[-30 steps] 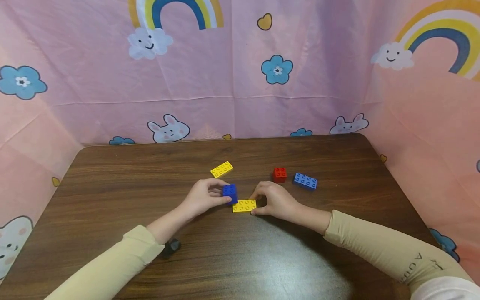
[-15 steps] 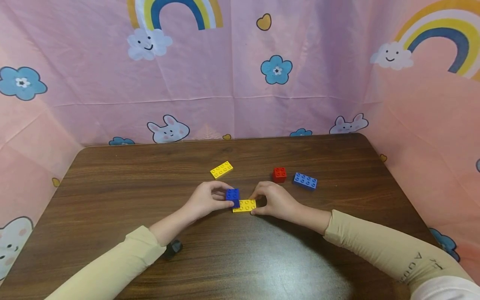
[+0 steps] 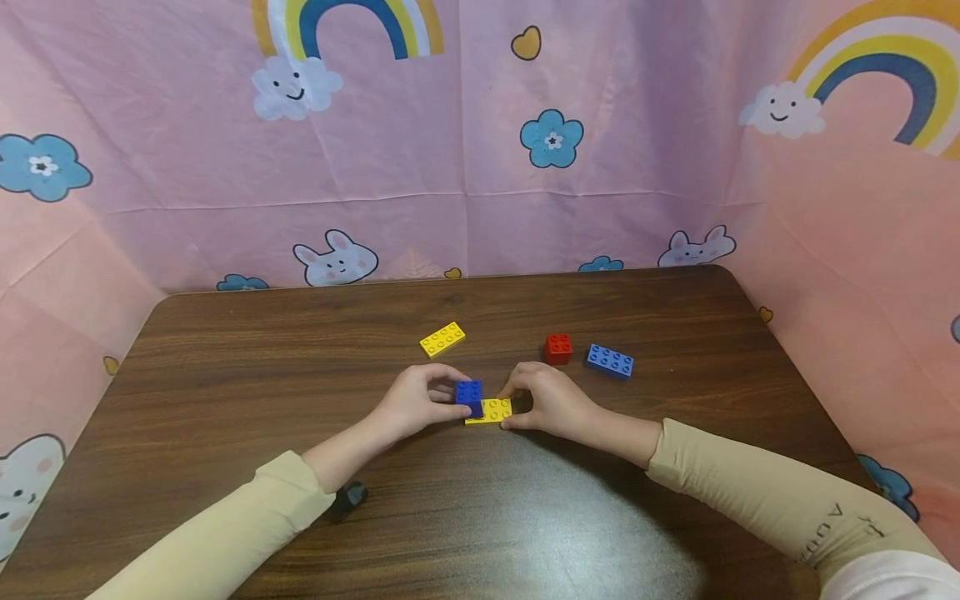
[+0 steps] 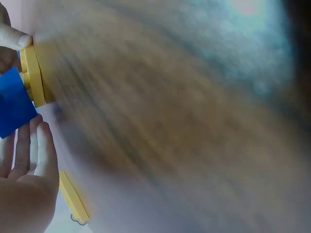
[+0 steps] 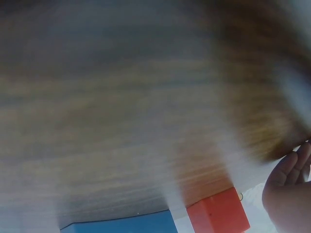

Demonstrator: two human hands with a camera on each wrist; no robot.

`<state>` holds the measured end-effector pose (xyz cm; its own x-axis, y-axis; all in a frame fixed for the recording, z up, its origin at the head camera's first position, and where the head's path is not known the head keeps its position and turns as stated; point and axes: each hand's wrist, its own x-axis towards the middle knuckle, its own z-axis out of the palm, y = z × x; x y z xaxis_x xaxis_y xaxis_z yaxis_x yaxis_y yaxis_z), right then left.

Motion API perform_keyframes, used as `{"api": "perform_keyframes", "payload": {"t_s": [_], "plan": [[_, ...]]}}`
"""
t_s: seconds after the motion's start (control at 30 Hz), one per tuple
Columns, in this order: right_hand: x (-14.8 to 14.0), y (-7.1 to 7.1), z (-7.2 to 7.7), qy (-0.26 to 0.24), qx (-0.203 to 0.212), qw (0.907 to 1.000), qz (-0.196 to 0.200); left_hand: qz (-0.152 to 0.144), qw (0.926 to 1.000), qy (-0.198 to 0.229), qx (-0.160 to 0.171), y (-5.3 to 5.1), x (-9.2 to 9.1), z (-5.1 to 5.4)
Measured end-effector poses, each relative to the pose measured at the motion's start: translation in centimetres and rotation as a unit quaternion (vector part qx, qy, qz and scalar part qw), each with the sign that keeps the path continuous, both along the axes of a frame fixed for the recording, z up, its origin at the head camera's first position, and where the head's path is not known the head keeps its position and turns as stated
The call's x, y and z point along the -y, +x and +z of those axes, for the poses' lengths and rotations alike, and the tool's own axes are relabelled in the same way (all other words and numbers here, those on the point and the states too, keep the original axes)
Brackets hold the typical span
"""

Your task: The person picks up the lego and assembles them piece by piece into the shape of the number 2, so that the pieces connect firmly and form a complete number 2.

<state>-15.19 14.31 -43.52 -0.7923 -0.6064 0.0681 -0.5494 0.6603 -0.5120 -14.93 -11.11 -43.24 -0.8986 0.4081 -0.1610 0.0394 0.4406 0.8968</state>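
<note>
Studded blue block (image 3: 468, 392) has shifted right, over a flat yellow plate (image 3: 495, 410).

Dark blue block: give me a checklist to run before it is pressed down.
1. Dark blue block held: ok, in the left hand's grip.
2. Near yellow block steadied: ok, the right hand pinches its right end.
3. Dark blue block over the yellow one's left end: ok.
4. Studs lined up underneath: cannot tell, the dark blue block hides them.
5. Dark blue block fully seated: cannot tell.
6. Red block and light blue block apart from both hands: ok.
</note>
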Motion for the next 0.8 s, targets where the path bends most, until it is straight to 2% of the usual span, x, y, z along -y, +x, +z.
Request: {"api": "perform_keyframes", "payload": {"t_s": [0.47, 0.8], "plan": [[0.15, -0.04, 0.03, 0.005, 0.013, 0.9999, -0.008, -0.011, 0.9997, -0.022, -0.008, 0.23, -0.30, 0.50], [0.06, -0.02, 0.00, 0.007, 0.016, 0.9998, -0.011, -0.025, 0.9975, -0.041, -0.051, 0.46, -0.72, 0.64]]}}
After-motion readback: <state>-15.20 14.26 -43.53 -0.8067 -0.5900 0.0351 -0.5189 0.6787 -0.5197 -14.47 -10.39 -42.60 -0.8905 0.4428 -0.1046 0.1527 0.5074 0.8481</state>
